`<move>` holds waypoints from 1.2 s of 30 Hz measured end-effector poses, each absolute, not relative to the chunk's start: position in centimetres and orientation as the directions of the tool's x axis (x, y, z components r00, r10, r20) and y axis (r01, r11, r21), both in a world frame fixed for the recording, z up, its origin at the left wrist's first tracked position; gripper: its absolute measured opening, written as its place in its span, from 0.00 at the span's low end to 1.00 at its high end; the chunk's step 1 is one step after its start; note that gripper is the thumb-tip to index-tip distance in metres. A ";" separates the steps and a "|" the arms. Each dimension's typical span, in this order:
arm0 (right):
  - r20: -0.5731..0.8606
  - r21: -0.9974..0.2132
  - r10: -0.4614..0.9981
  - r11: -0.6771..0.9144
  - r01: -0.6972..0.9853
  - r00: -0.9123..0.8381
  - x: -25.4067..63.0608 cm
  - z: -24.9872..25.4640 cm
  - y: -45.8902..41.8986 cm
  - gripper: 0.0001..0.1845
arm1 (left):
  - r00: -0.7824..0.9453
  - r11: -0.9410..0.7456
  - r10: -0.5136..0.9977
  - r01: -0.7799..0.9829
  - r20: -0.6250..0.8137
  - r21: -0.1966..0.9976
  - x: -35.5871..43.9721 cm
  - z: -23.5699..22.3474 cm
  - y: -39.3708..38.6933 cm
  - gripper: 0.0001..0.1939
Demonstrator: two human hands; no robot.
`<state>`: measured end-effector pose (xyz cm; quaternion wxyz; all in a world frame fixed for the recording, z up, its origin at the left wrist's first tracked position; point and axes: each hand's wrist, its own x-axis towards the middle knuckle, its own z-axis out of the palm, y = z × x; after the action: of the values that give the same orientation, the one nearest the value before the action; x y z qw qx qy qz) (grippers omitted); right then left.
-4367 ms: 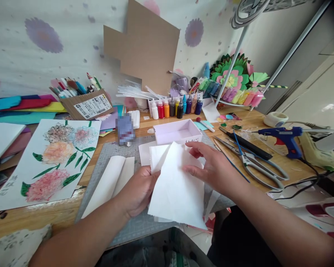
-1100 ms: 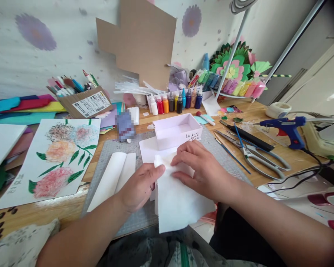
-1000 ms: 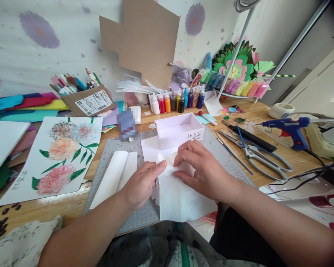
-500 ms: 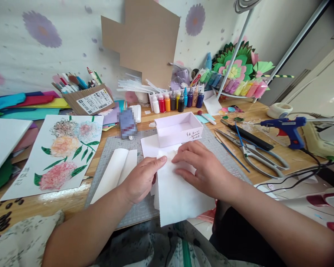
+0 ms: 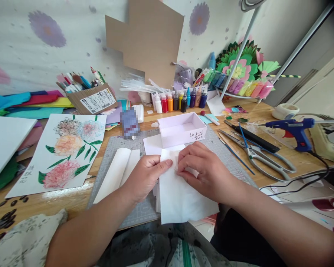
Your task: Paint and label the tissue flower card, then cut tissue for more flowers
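A folded sheet of white paper lies on the grey cutting mat and hangs over the table's near edge. My left hand pinches the paper's top left corner between thumb and fingers. My right hand is curled and pinches the paper's top edge just right of the left hand. Right behind both hands stands a small open white box with handwriting on its front wall, on another white sheet.
A rolled white sheet lies left of my hands. A flower painting lies further left. Paint bottles stand behind the box. Scissors, brushes, a blue glue gun and cables lie at the right. Cardboard leans on the wall.
The paper went from held up and open to folded and pressed down on the mat. In the last half second both hands' fingertips closed together at its top edge.
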<state>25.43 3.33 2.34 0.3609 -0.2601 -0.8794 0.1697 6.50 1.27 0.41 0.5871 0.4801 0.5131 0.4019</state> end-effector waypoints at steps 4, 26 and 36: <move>0.552 -0.348 0.534 0.846 0.404 -0.641 25.2 2.4 2.9 0.05 | 0.078 0.072 0.992 0.271 -0.097 0.960 6.4 0.6 1.2 0.20; 0.389 -0.289 0.565 0.825 0.485 -0.728 24.8 3.2 2.6 0.08 | 0.180 0.292 0.947 -0.132 -0.267 0.947 7.3 0.8 1.6 0.11; 0.417 -0.422 0.464 0.860 0.286 -0.781 25.9 3.1 2.9 0.06 | 0.183 0.271 0.950 -0.083 -0.253 0.959 6.7 0.6 1.6 0.10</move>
<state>25.94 2.92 3.08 0.2618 -0.2022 -0.9282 0.1703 6.71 1.57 0.61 0.6291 0.4427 0.4897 0.4105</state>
